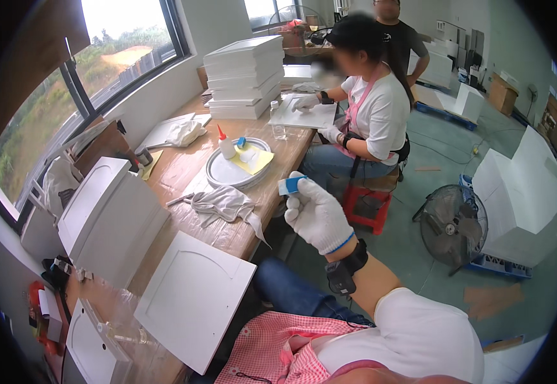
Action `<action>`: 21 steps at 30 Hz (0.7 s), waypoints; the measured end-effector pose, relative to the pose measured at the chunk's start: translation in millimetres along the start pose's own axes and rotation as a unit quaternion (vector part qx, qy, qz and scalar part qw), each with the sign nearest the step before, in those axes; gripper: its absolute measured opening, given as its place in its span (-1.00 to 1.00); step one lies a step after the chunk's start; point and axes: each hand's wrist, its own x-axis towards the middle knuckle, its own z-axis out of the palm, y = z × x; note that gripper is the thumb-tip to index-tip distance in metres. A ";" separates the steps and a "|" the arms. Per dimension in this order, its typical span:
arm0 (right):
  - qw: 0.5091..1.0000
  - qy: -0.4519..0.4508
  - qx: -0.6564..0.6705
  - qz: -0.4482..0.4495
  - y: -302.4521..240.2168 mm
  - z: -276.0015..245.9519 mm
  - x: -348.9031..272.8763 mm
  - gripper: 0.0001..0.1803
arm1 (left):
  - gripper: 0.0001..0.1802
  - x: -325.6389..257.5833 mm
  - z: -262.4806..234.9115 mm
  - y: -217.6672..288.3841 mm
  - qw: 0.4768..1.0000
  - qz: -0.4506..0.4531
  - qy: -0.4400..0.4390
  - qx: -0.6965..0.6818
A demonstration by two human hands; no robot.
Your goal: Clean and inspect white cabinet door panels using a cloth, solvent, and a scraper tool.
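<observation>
- The right hand (pixel 317 216), in a white glove, is raised beside the counter (pixel 227 233), its grip pinched around a small blue-and-white block (pixel 290 185) at the fingertips.
- The left hand is out of sight.
- A grey cloth (pixel 226 203) lies on the counter near a round white tray (pixel 237 168) and a white arched panel (pixel 192 297).

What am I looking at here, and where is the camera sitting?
The camera is worn on a person's head and looks down, so its wide lens bends straight edges. The gloved right hand is raised, pinching a small blue and white piece; the left hand is out of view. On the wooden table lie a white panel, a grey cloth, a round white tray with a yellow sheet and a red-tipped glue bottle, and a stack of white panels. A seated co-worker works on another panel.
</observation>
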 end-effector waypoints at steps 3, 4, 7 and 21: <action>0.998 -0.050 -0.034 0.018 23.7 2.7 -3.4 -0.76 | -0.74 1.9 -37.4 -13.8 0.991 0.015 -0.102 -0.087; 0.997 -0.059 -0.033 0.030 27.2 5.6 -7.3 -0.75 | -0.74 5.6 -39.0 -18.3 0.991 0.015 -0.101 -0.086; 0.997 -0.054 -0.052 0.013 15.3 -3.3 -13.5 -0.73 | -0.92 1.5 57.8 -7.2 0.995 0.008 0.095 -0.004; 0.984 -0.018 -0.077 -0.161 -38.6 13.6 -55.3 -0.66 | -0.72 66.1 8.3 -34.3 0.986 -0.061 -0.085 -0.127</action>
